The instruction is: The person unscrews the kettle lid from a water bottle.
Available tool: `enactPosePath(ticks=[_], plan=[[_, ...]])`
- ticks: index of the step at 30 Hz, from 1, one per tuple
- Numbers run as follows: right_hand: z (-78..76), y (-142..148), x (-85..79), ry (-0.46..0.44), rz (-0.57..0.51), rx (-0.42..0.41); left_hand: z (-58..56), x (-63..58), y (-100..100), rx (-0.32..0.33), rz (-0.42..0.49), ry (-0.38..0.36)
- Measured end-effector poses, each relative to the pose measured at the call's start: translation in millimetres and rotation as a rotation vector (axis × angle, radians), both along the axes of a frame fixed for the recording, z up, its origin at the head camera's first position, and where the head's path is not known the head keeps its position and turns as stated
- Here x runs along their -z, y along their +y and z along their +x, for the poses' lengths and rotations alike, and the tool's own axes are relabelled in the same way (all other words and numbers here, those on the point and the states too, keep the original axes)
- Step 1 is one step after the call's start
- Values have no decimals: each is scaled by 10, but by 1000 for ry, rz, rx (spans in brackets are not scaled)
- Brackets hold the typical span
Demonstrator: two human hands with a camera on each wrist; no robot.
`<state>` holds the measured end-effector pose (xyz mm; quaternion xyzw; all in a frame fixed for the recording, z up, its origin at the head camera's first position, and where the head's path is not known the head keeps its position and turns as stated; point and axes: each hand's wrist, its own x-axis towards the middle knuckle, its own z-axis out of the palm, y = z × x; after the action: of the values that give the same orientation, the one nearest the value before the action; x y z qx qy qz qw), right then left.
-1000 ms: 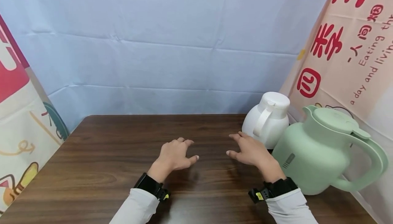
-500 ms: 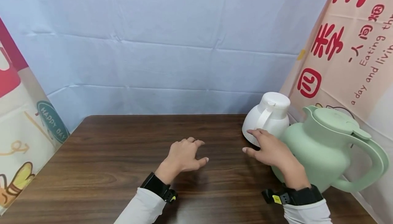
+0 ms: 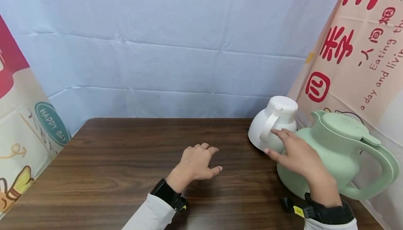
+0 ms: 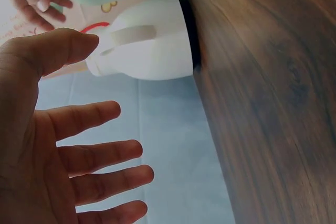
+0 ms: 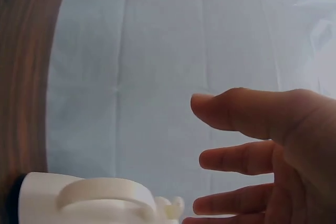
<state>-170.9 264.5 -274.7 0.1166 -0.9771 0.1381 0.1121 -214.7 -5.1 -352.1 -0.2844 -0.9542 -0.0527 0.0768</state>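
Note:
My right hand (image 3: pixel 299 153) hovers in front of the green jug (image 3: pixel 330 153), fingers spread and holding nothing. In the head view it hides part of that jug's body. Behind it stands a white jug (image 3: pixel 284 109) with a handle and lid, upright on the table. The right wrist view shows this white jug (image 5: pixel 105 200) low at the left, apart from the fingers. Over the middle of the table my left hand (image 3: pixel 196 161) is held with fingers extended and nothing in it. The left wrist view has the white jug (image 4: pixel 157 40) beyond the thumb.
The brown wooden table (image 3: pixel 126 167) stretches out to the left. A pale blue cloth (image 3: pixel 173 48) hangs behind it. Printed cloths hang at the left (image 3: pixel 28 135) and at the right (image 3: pixel 346 65), close beside the green jug.
My right hand has moved rightward, from in front of the white jug to in front of the green one. My left hand has drifted a little to the right. Both jugs stay in place.

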Motion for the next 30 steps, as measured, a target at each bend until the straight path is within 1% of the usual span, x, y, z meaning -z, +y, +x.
enactPosePath(ticks=[5,9,14,19,25,30], plan=[[76,83,-100,72,11,19,6,-9,60,20,10,17],[127,160,-155,154,10,33,10,-28,110,33,15,26],[196,258,-207,254,-38,27,10,-59,162,44,14,28],[264,344,-265,304,-91,36,11,-87,218,49,14,36],[318,417,-314,375,-89,102,20,-92,309,59,7,31],[359,469,-342,426,-85,161,22,-83,375,76,18,42]])
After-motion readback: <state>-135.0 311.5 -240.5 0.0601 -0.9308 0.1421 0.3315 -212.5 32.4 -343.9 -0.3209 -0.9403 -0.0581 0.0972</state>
